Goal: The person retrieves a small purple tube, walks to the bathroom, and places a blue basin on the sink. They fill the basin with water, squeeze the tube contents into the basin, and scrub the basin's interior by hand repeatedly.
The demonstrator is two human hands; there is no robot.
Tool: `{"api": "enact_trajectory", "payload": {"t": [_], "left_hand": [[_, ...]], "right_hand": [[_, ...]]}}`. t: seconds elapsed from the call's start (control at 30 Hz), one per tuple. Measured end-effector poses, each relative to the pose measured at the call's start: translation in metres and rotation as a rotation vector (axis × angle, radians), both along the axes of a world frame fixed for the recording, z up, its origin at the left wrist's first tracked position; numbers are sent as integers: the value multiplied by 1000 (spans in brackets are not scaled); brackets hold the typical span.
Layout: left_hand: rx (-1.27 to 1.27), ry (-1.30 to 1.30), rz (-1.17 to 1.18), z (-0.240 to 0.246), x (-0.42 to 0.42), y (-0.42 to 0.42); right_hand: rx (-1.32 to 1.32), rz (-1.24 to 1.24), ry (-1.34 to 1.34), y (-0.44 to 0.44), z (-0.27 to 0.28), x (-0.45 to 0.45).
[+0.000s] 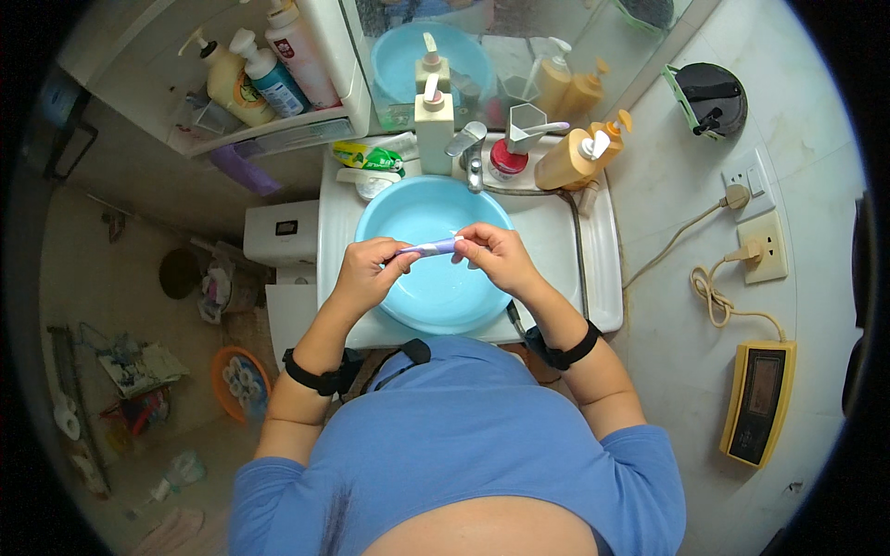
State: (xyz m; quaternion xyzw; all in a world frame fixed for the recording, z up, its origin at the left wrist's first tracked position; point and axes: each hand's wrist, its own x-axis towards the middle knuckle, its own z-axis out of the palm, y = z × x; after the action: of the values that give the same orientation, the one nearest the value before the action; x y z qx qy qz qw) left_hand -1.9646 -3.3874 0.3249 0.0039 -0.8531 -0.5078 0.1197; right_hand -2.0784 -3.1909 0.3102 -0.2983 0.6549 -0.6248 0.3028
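Over a light blue plastic basin (445, 306) in the sink, a small purple and white tube (434, 247) lies level between my hands. My left hand (375, 267) grips its left end between thumb and fingers. At its white-capped right end, my right hand (492, 256) pinches with thumb and fingertips. Behind the basin rises the chrome faucet (474, 156). To its right, a toothbrush (546, 128) rests in a clear angular cup (525, 118) above a red-topped jar (508, 161).
Pump bottles (567, 160) stand at the sink's back right, and a white pump bottle (434, 132) beside the faucet. A green and yellow tube (368, 157) lies back left. A dark hose (576, 236) crosses the sink's right side. Plugged cords (716, 295) hang on the right wall.
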Motion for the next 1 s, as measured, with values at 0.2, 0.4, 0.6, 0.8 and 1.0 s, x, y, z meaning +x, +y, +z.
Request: {"api": "enact_trajectory", "payload": {"t": [0.2,0.4,0.6,0.8,1.0], "left_hand": [[689,-294,18,-11,0,-2],[685,-379,-6,-17,-2,12],[442,-447,-34,-17,-4,28],[302,-552,-154,-10,0,29],[315,-482,-77,-15,4,27]], "right_hand": [[-91,-156,532,15,10,-1],[-391,-260,-469,-5,-7,-5],[-446,-219,-969,-22,-18,4],[-547,-91,-1095,-21,-27,4],[-498,-278,-1189,-19,-36,5]]}}
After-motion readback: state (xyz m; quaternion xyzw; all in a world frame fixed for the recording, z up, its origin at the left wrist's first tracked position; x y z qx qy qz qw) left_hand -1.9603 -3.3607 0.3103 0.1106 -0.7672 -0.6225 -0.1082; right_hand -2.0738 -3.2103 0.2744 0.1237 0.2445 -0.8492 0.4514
